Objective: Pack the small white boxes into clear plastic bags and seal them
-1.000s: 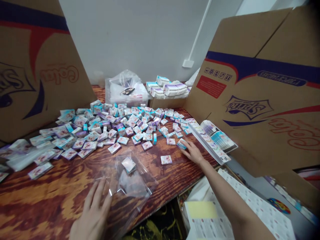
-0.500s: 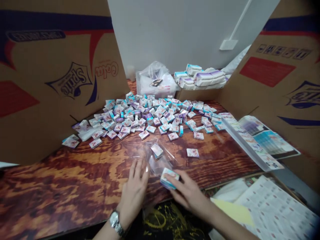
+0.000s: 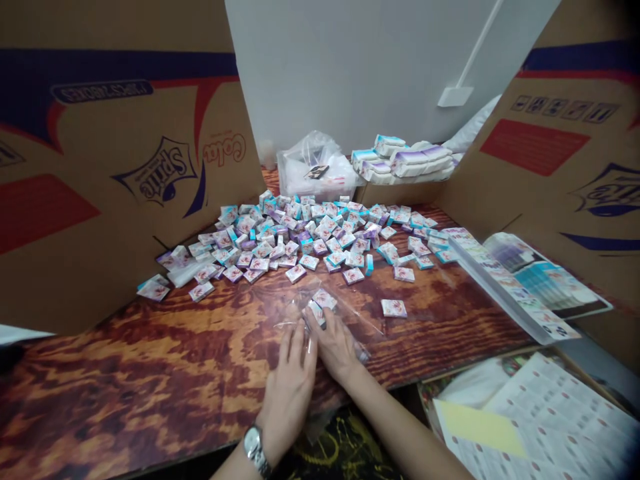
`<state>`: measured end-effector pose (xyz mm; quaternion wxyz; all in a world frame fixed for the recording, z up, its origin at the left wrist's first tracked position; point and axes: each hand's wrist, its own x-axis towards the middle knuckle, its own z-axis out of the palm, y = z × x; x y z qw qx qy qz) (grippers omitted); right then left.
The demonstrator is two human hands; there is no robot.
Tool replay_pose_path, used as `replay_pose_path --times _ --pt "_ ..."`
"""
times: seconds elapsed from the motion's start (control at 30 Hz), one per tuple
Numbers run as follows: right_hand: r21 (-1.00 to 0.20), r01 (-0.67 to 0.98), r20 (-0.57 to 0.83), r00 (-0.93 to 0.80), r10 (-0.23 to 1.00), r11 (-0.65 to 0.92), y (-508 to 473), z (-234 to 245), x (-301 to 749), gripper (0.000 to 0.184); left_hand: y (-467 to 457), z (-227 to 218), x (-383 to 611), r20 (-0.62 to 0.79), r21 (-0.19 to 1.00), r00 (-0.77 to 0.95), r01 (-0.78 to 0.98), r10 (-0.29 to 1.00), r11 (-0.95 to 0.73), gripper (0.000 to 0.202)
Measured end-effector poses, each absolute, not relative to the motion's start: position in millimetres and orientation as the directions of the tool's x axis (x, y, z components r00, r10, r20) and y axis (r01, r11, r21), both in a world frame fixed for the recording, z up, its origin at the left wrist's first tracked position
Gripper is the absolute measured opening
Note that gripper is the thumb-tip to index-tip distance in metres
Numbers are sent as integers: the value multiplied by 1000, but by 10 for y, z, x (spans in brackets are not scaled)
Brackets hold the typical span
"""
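Note:
A clear plastic bag (image 3: 357, 319) lies flat on the wooden table, with one small printed box (image 3: 326, 298) inside it. My right hand (image 3: 337, 343) reaches into the bag's near side, fingers closed on a second small box (image 3: 316, 312), which lies just left of the first. Its fingers hide part of that box. Stretched flat along the bag's left edge, my left hand (image 3: 290, 380) presses the film down and wears a metal wristwatch (image 3: 254, 445). A single small box (image 3: 394, 308) rests outside the bag to the right.
Many small boxes (image 3: 300, 233) are heaped across the table's back. Large cardboard cartons (image 3: 125, 153) flank the left and right sides. Behind the heap stand a bag of clear plastic (image 3: 315, 163) and wrapped packs (image 3: 420, 160). Printed sheets (image 3: 545, 427) lie at the lower right.
My right hand has moved forward and left, carrying its box from the bag's near edge to beside the box inside. My left hand stays on the bag's left side. The view has shifted slightly.

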<state>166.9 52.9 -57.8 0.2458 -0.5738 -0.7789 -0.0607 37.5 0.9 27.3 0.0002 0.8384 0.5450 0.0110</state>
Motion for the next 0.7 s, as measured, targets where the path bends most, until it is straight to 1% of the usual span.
replay_pose_path --times 0.07,0.13,0.2,0.27,0.37,0.43,0.5,0.57,0.63,0.67,0.7 --pt "-149 928 450 -245 859 342 435 -497 1737 54 20 269 363 40 18 416 909 909 -417 79" --pt "-123 897 407 -344 846 424 323 -423 1807 41 29 252 347 64 22 425 904 903 -427 75" --pt "-138 843 316 -460 830 519 257 -395 1838 28 33 213 329 91 21 431 901 898 -434 71" --pt "-170 816 215 -517 829 553 282 -420 1818 19 34 159 312 129 25 441 894 888 -447 71" --pt "-190 833 129 -504 854 520 436 -457 1741 15 41 111 300 159 41 456 883 876 -467 74" --pt "-201 843 111 -486 867 499 512 -397 1720 17 50 124 299 144 46 449 887 882 -459 75" --pt "-222 825 107 -509 854 519 503 -252 1790 18 64 168 293 125 50 438 893 890 -447 71" --pt "-283 760 118 -578 808 585 423 -65 2000 18 79 229 272 120 68 432 895 894 -442 64" --pt "-390 694 149 -601 785 606 336 84 2359 18 91 302 238 124 107 439 886 890 -452 57" --pt "-446 687 165 -568 806 575 312 121 2578 17 95 344 218 136 131 448 876 883 -465 51" --pt "-481 717 181 -481 858 504 311 125 2809 18 97 390 198 153 155 465 860 872 -486 45"
